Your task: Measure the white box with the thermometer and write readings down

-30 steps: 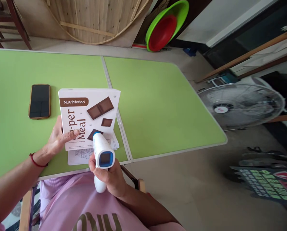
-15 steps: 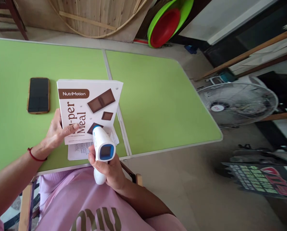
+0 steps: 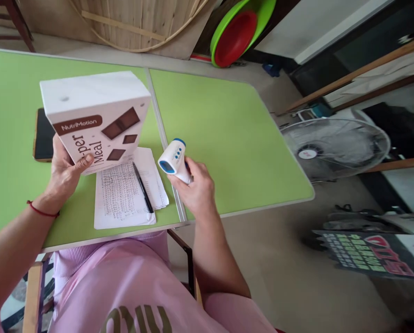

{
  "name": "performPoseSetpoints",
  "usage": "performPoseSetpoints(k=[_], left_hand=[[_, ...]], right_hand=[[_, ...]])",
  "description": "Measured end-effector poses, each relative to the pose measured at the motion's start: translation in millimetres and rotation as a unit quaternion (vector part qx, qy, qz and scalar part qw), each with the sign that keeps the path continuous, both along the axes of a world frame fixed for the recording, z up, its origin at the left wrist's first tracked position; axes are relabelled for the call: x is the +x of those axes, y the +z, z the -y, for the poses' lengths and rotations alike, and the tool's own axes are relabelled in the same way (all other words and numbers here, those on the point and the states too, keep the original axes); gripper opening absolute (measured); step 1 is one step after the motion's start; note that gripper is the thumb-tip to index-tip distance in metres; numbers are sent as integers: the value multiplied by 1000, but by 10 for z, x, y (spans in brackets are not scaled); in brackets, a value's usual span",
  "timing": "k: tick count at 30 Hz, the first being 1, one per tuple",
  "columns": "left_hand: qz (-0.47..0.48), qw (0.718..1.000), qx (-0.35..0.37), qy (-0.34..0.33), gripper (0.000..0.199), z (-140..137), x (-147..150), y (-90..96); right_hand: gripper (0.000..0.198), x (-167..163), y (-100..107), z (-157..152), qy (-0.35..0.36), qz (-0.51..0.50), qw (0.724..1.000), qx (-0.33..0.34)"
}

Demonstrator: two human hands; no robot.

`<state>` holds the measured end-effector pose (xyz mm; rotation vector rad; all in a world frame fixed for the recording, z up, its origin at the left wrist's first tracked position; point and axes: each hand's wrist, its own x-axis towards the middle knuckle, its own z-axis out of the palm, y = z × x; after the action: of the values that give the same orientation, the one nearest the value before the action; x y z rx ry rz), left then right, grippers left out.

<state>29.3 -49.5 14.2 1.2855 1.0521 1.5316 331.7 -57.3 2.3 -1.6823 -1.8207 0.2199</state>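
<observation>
A white and brown NutriMotion box (image 3: 113, 125) is gripped at its lower left by my left hand (image 3: 66, 164), thumb across the printed front. The box is tilted, so its white top side shows. In my right hand (image 3: 198, 185) is a white and blue infrared thermometer (image 3: 174, 157), held by its handle over the table's seam, its small screen facing left and toward me. Handwritten sheets of paper (image 3: 113, 203) lie below the box, partly covered by it. A black pen (image 3: 143, 187) rests on the sheets.
The green folding table (image 3: 227, 138) has a metal seam across it. A phone (image 3: 42, 138) lies at the left, partly hidden behind the box. Beyond the right edge stands a fan (image 3: 335, 148). Green and red basins (image 3: 236, 39) lean at the back.
My left hand has lifted and tilted the box up and to the left, uncovering the papers and pen. My right hand has moved the thermometer away from the box, up and to the right.
</observation>
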Motion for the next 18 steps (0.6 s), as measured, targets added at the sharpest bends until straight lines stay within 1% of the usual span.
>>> performPoseSetpoints(k=[2, 5, 7, 10, 12, 15, 16, 17, 18], left_hand=[[17, 1000, 16, -21, 66, -53, -15, -43], [11, 999, 26, -17, 72, -118, -24, -76], [8, 1000, 14, -20, 74, -148, -39, -76], [0, 998, 7, -59, 66, -166, -92, -49], [-28, 997, 9, -70, 56, -167, -134, -28], [-76, 996, 19, -51, 45, -176, -154, -14], [-86, 995, 26, -44, 44, -183, -144, -15], [-92, 994, 37, -37, 47, -192, -129, -18], [-99, 993, 55, -24, 51, -200, -112, -21]], right_hand=[[48, 21, -90, -60, -13, 36, 999, -31], [48, -3, -164, -89, -9, 59, 995, -77], [46, -15, -183, -101, -7, 71, 993, -91], [44, -3, -184, -118, 10, 91, 991, -95], [46, 0, -168, -116, 23, 105, 992, -67], [44, -79, -129, -63, 23, 90, 995, 40], [40, -134, -118, -32, 32, 71, 994, 73], [35, -201, -111, 2, 52, 50, 993, 90], [31, -276, -109, 38, 81, 32, 992, 91]])
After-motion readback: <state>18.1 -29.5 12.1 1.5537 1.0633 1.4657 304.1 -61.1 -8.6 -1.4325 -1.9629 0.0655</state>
